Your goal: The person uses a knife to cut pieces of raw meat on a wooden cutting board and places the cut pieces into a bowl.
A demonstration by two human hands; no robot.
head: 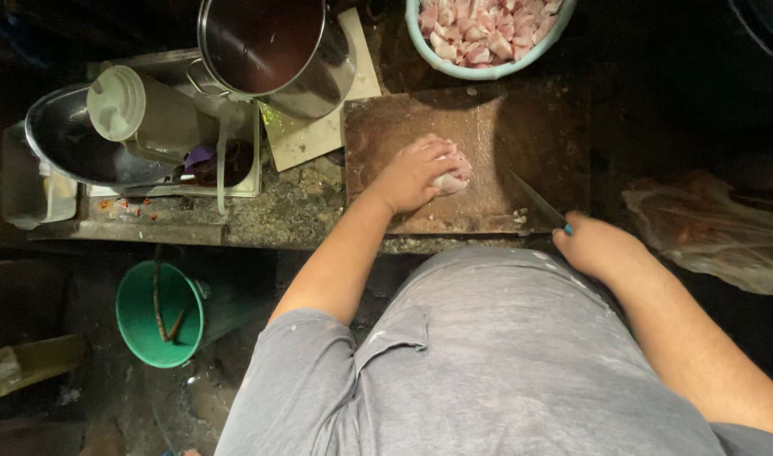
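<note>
One piece of raw meat [451, 179] lies mid-board on the wooden cutting board [488, 127], left hand [413, 175] cupped over it. Right hand [596, 245], fingers closed, grips one knife [534, 198] at the board's near right edge, blade angled toward the far left. One bowl of diced meat [488, 34] stands beyond; one steel pot [272, 51] sits left.

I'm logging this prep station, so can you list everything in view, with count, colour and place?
cutting board: one, brown, centre of counter
piece of meat: one, pale pink, on board under left hand
knife: one, dark blade, on board's right side
bowl of cut meat: one, light blue, behind board
steel pot: one, silver, back left
jug: one, translucent, far left
bucket: one, green, on floor
plastic bag: one, clear, right
left hand: on meat
right hand: grips knife
</note>
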